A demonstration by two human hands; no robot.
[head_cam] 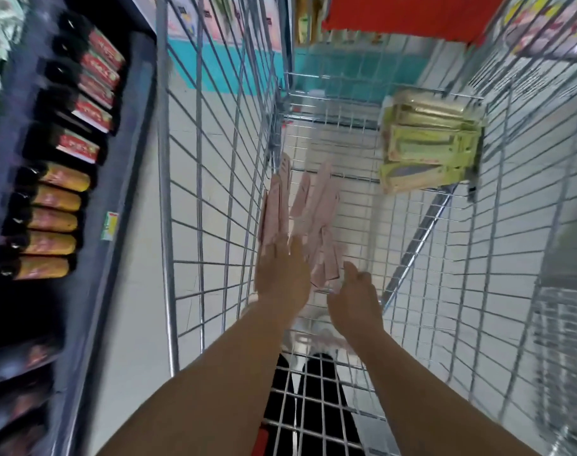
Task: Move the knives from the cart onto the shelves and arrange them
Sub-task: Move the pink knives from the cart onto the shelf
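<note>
Two bare forearms reach down from the bottom edge into a wire cart (214,179). The left hand (282,274) is spread flat, fingers straight and released, its fingertips lost in motion blur against the pink knife packs (316,212); whether they touch the packs cannot be told. The right hand (354,294) is seen from the back with the thumb raised; its fingers are turned away and hidden, so whether they are released or grasping anything cannot be told. The whole view is smeared by movement.

The cart fills the middle, with pale floor tiles (139,258) showing through its mesh. A dark shelf (129,133) runs down the left, carrying rows of black-handled packs with red and yellow cards (83,110); their print is unreadable. The pink knife packs lie in a loose heap on the cart bottom by its left wall. A stack of green knife packs (428,143) leans against the far right corner, well apart from the hands.
</note>
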